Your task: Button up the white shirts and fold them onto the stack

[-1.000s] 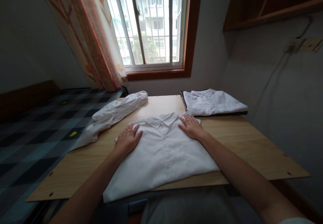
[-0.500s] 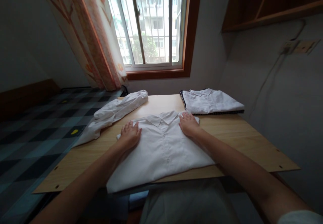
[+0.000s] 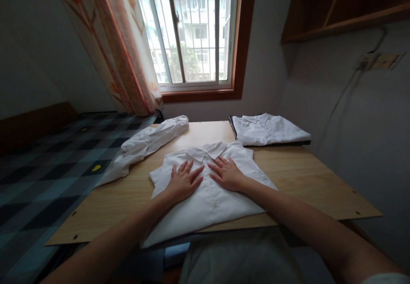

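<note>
A white collared shirt [image 3: 198,207] lies face up on the wooden board, its collar toward the window and its button line running down the middle. My left hand [image 3: 185,180] rests flat on the chest left of the buttons, fingers spread. On the other side of the button line, my right hand [image 3: 226,174] is also laid flat with its fingers apart. Both sit just below the collar, close to each other. The shirt's lower edge reaches the near edge of the board, overhanging it at the left corner.
A folded pile of clothes [image 3: 270,129], white on top and dark beneath, lies at the board's back right. A crumpled white garment [image 3: 150,141] stretches along its left side. The wooden board [image 3: 307,181] adjoins a checked bed [image 3: 60,168]. Behind are a window and curtain.
Both hands have slid inward from the shirt's shoulders to the chest beside the buttons. The left sleeve edge and shoulder now show uncovered.
</note>
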The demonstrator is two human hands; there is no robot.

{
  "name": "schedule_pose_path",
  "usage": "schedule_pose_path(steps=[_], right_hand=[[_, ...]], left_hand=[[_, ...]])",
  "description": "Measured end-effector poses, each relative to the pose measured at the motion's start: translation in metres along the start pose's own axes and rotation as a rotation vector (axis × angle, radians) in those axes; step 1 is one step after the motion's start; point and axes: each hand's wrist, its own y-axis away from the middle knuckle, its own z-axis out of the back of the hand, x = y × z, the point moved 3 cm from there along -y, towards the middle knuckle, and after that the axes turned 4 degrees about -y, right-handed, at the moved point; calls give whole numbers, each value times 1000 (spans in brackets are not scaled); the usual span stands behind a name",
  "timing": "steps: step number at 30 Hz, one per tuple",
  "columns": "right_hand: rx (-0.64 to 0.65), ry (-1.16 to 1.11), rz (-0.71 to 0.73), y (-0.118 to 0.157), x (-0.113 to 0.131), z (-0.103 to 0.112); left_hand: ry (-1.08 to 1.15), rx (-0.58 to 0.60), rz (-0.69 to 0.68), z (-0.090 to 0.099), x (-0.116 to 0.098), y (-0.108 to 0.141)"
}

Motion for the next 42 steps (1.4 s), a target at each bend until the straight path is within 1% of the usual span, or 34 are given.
schedule_pose_path(steps=[3, 5, 10, 14, 16, 21, 25, 32, 36, 38, 40, 42], right_hand=[[-3, -16, -4, 0, 0, 0], [-27, -39, 4, 0, 1, 0], [-107, -86, 15, 3, 1, 1], [-135, -73, -4, 3, 1, 0], [-131, -55, -3, 3, 1, -2], [-141, -71, -4, 2, -1, -4], [-133, -69, -2, 2, 0, -4], [-38, -35, 26, 1, -3, -5], [-55, -59, 31, -2, -3, -6], [-79, -92, 55, -1, -1, -2], [-91, -150, 105, 6, -1, 5], [-95, -195, 133, 20, -8, 14]], left_hand=[[2, 50, -18, 2, -2, -3], [-7, 64, -16, 1, -4, -6], [-42, -17, 68, -2, -11, -10], [-44, 10, 86, 0, -17, -13], [-44, 6, 104, 2, -19, -14], [-85, -77, 105, 1, -22, -16], [-82, -74, 96, -2, -21, -15], [-66, -69, 59, -1, -21, -17], [-41, -73, 63, -2, -19, -20], [-15, -70, 10, 2, -12, -19], [29, -75, -121, 8, -1, -14], [67, -116, -242, 15, 18, -1]])
